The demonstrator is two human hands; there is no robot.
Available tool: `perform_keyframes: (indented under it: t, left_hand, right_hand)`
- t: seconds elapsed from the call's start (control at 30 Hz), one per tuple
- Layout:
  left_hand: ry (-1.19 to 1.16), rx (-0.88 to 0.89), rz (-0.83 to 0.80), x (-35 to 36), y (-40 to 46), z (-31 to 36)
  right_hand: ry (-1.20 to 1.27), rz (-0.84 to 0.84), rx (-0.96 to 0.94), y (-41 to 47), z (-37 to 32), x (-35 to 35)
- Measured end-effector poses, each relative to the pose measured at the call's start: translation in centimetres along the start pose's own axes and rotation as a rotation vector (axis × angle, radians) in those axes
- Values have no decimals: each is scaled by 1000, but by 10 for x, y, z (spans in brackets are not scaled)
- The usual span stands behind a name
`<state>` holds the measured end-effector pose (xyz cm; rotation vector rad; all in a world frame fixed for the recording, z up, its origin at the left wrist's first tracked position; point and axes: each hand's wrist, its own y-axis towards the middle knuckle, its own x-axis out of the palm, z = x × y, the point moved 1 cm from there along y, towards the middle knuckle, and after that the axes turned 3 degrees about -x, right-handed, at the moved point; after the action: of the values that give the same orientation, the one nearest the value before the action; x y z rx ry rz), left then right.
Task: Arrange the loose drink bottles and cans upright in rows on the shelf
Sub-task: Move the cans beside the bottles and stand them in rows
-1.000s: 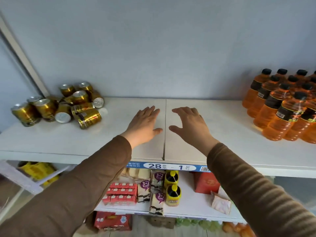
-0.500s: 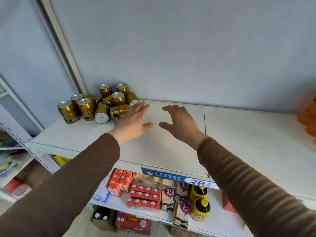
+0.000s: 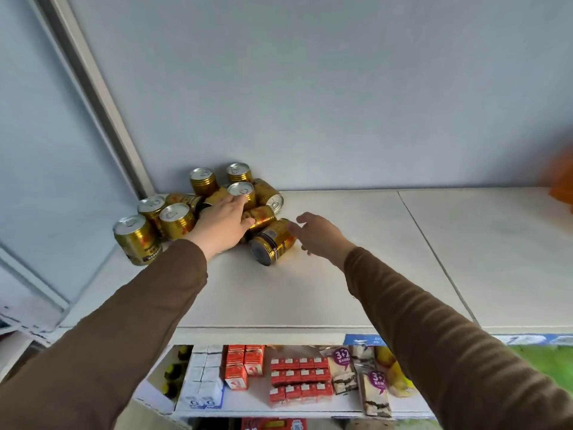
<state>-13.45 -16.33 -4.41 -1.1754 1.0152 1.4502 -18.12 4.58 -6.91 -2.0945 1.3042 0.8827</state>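
Left hand (image 3: 221, 226) lies flat on gold cans (image 3: 173, 220) heaped at shelf (image 3: 310, 290) rear-left; right hand (image 3: 321, 235) released beside toppled can (image 3: 271, 243). Rigid, smooth, rolls easily; grip round sidewall

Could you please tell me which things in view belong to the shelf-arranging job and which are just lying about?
Job:
- pile of gold metal drink cans, some upright, some toppled
- toppled gold can nearest the front
- white top shelf
- left hand
- right hand

Lying about:
- small red cartons on the lower shelf
- snack packets beside them
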Motion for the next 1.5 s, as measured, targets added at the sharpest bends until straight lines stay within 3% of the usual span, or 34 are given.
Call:
perform_keyframes:
  t: [0.37, 0.8, 1.0, 1.3, 1.5]
  left_hand:
    - [78, 125, 16, 16, 26, -2]
    - [154, 16, -293, 3, 40, 14]
    - [195, 21, -233, 5, 38, 29]
    - [-119, 0, -180, 10, 33, 14]
    - [-399, 10, -134, 27, 25, 4]
  right_hand:
    - [460, -145, 247, 11, -13, 20]
    - [561, -110, 269, 17, 2, 18]
    - [560, -51, 237, 13, 12, 11]
    - [784, -89, 213, 8, 19, 0]
    - [699, -120, 110, 4, 17, -8]
